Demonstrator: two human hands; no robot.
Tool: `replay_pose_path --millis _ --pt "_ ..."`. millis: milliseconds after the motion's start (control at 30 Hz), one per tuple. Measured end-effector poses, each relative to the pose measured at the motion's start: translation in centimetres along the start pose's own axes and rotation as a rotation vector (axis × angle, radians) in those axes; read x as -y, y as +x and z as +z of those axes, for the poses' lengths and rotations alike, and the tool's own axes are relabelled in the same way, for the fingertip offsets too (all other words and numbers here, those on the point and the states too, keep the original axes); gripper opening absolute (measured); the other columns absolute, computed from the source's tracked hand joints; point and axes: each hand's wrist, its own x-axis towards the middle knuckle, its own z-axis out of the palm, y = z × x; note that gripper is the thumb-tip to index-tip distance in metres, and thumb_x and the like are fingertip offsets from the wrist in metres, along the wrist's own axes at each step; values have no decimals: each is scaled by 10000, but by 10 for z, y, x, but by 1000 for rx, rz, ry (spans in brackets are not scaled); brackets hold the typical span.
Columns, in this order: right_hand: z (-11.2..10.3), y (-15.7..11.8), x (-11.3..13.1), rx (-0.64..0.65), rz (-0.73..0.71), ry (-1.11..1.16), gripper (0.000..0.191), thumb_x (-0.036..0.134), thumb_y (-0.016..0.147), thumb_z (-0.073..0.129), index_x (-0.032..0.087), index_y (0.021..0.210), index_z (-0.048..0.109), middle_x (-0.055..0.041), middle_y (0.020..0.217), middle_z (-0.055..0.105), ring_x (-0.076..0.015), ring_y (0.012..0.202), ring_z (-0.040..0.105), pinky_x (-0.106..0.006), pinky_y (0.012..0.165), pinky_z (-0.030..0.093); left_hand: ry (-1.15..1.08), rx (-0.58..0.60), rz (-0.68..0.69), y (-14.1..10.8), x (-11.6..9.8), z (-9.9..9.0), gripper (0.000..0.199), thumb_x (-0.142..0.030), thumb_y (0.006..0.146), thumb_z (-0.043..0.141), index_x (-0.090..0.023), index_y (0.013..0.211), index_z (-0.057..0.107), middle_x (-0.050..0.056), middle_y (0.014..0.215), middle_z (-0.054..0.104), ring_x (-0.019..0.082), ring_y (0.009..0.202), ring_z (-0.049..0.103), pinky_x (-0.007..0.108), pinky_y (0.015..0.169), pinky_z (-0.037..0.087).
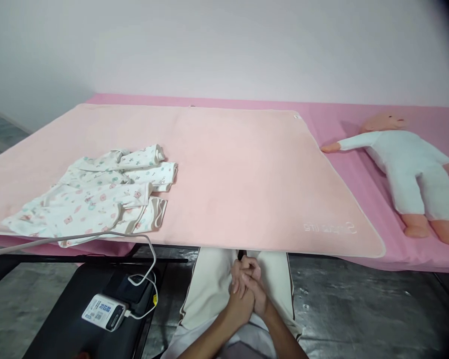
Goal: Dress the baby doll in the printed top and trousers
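My left hand (241, 291) and my right hand (255, 284) are clasped together over my lap, just below the table's front edge. Their fingers are closed around each other, and no object shows between them. Up and to the left, a pile of white baby clothes (93, 194) with a small pastel print lies on the pale pink mat (239, 174). A baby doll (407, 159) in a white bodysuit rests on its back at the right, one hand touching the mat's edge.
Bright pink cloth (359, 174) covers the table under the mat. Left of my legs, a black chair seat (67, 309) holds a white power bank (105, 312) and a dark flat device (125, 286). A white cable (60, 239) crosses the table's front left edge.
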Motion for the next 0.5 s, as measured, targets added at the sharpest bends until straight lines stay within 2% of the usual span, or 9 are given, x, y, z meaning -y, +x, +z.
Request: replay_pose_path --millis 67,100,167,233,300,333,400,433,500 --pt "-6 -12 22 250 -76 -98 486 597 1020 592 228 731 725 -100 861 662 -272 933 670 -460 894 568 141 128 132 -21 -23 -14 319 -656 913 646 -480 1139 785 89 1245 710 338 1335 620 479 1240 457" --pt "-9 -18 34 358 -114 -163 397 544 1037 598 236 873 786 -120 1013 693 -289 1061 675 -475 955 562 188 223 222 -30 -38 -22 314 -617 985 579 -476 1185 775 80 1274 712 306 1324 630 473 1217 480" --pt "-15 -28 52 468 -195 -341 293 465 1019 670 282 1214 790 -139 1312 672 -326 1309 613 -510 1059 539 271 453 397 -44 -71 -44 318 -533 1052 539 -418 1213 789 74 1304 737 282 1335 635 478 1248 447" --pt "-19 -36 60 456 -323 -522 461 391 976 743 329 1430 692 -140 1490 599 -366 1438 531 -560 1121 506 353 622 485 -53 -101 -67 345 -478 1067 562 -368 1322 768 80 1392 724 289 1400 613 493 1294 389" --pt "-22 -42 59 276 -490 -591 542 330 959 743 344 1489 631 -149 1513 575 -388 1403 553 -593 1096 510 358 635 542 -61 -125 -90 399 -473 1073 559 -315 1392 739 115 1380 735 299 1332 668 487 1208 487" --pt "-23 -44 55 139 -563 -552 492 318 970 711 340 1456 638 -153 1455 601 -382 1324 598 -588 1047 524 336 599 575 -64 -135 -99 407 -485 1074 558 -296 1385 739 128 1329 757 297 1260 706 476 1138 542" --pt "-25 -46 49 -88 -629 -379 254 326 1024 598 308 1258 695 -138 1183 674 -330 1070 657 -534 910 529 256 398 720 -68 -155 -115 372 -502 1081 545 -275 1280 762 127 1176 791 276 1107 751 446 1008 600" --pt "-26 -45 46 -132 -617 -296 187 338 1054 536 288 1118 704 -114 1011 667 -299 939 640 -496 842 506 226 234 822 -67 -166 -122 343 -498 1084 544 -266 1208 765 117 1103 793 261 1053 753 432 972 605" --pt "-26 -43 45 -86 -534 -212 318 356 1097 446 256 880 655 -66 765 574 -256 771 559 -440 753 436 217 -178 1015 -56 -196 -139 289 -472 1084 559 -245 1096 736 93 1024 774 229 1001 735 405 948 595"
